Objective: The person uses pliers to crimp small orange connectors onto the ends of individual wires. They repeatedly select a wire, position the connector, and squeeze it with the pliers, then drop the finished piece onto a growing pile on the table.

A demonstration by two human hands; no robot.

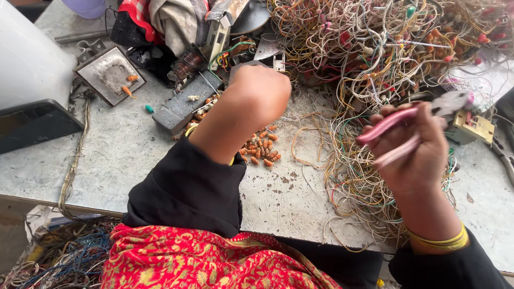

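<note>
Firmly, the right hand is clamped round the two pink handles of one pair of pliers, whose grey jaws point right and look blurred. This hand hovers over a loose spread of thin wires in yellow, white, green and red, lying on the grey metal table.

To the left, the left hand is curled into a fist with its back to the camera; its fingers are hidden, so I cannot tell whether they pinch anything. One yellow bangle shows at each wrist, below black sleeves.

Just under the left forearm lies a small heap of orange connector pieces, roughly a dozen showing, the rest covered by the arm. Beyond both hands, a large tangled mound of wire fills the table's far right.

One shallow square metal tray sits far left, holding two orange pieces and grey dust. Beside it lie one dark flat bar, one copper coil and one small teal piece. A beige relay block rests right of the pliers. Below the table edge, at lower left, more wire is bundled.
</note>
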